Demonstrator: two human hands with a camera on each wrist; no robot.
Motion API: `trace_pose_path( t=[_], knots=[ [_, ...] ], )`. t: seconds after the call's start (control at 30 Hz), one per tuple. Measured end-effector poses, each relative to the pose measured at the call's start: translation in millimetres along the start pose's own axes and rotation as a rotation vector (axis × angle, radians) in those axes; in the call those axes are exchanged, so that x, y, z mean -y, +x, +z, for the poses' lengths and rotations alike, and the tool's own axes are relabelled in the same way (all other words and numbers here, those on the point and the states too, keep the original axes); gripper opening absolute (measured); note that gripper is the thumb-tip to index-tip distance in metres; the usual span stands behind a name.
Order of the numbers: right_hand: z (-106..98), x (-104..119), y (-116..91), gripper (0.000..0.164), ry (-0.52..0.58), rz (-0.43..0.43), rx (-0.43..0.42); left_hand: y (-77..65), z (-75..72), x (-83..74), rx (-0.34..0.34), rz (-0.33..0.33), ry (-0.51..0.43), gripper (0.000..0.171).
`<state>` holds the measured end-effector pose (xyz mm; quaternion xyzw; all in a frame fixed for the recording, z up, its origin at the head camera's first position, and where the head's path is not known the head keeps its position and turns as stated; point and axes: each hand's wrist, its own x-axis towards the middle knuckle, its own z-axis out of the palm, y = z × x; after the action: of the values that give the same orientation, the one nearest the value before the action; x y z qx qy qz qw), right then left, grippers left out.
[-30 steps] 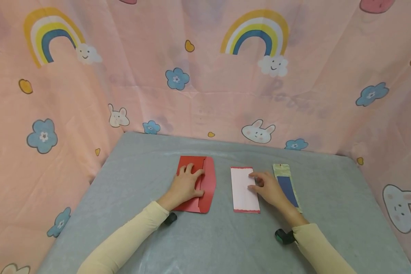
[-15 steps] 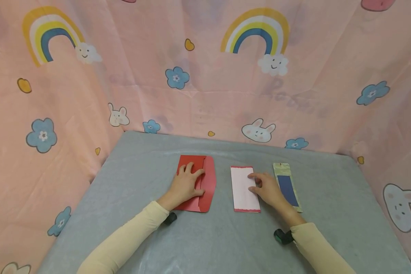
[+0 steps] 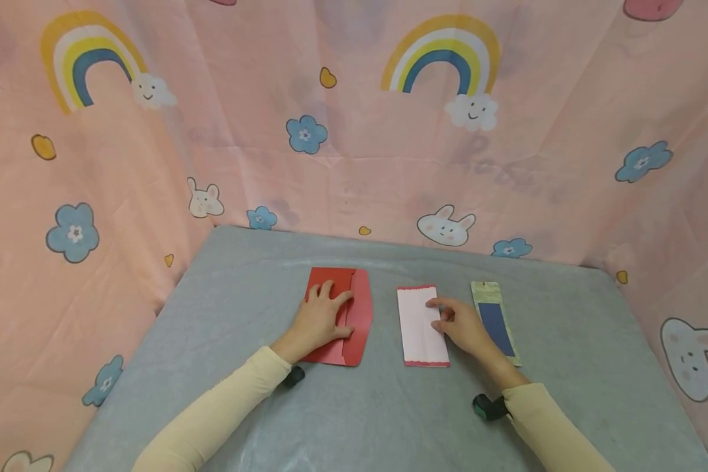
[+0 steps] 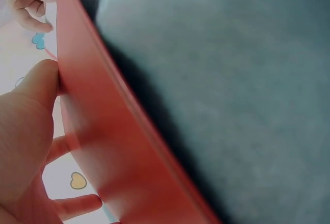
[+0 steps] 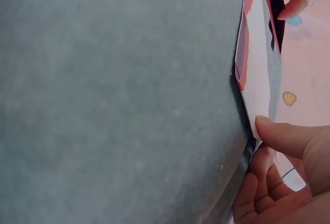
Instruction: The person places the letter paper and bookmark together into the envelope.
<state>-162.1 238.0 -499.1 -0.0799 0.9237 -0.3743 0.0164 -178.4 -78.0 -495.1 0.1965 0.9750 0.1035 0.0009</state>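
Note:
A red envelope (image 3: 330, 347) lies on the table at centre left, its flap spread toward the right. My left hand (image 3: 321, 314) rests on it with fingers spread; in the left wrist view the thumb (image 4: 44, 82) and fingertips touch its red surface. To the right lies a white folded card (image 3: 415, 328) with red strips along its far and near ends. My right hand (image 3: 460, 324) pinches the card's right edge. In the right wrist view the thumb (image 5: 273, 131) is on the white face, with the other fingers curled below the edge.
A green-bordered strip with a dark blue panel (image 3: 495, 328) lies right of the card, partly behind the right hand. Grey cloth covers the table (image 3: 389, 419). A pink patterned curtain (image 3: 354, 183) hangs around the back and sides.
The right thumb has drawn back slightly toward the card's right edge, and the card's near end has shifted a touch to the right. The left hand and the envelope stay put.

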Motion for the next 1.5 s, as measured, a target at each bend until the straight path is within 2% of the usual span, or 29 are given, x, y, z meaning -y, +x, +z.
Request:
trace_pose_path(
  t=[0.4, 0.7, 1.17, 1.5],
  knots=[
    [1, -5, 2, 0.031, 0.061, 0.049, -0.010, -1.5, 2.3, 0.5, -0.007, 0.003, -0.006, 0.069],
    [-1, -4, 3, 0.032, 0.069, 0.050, -0.007, -1.5, 2.4, 0.0, 0.000, 0.000, 0.010, 0.069],
    [-6, 8, 5, 0.035, 0.137, 0.122, 0.006, 0.3, 3.1, -0.3, -0.002, -0.009, 0.023, 0.070],
    [-5, 15, 6, 0.036, 0.159, 0.111, -0.006, 0.0, 3.6, -0.3, -0.027, -0.005, 0.019, 0.070]
  ],
)
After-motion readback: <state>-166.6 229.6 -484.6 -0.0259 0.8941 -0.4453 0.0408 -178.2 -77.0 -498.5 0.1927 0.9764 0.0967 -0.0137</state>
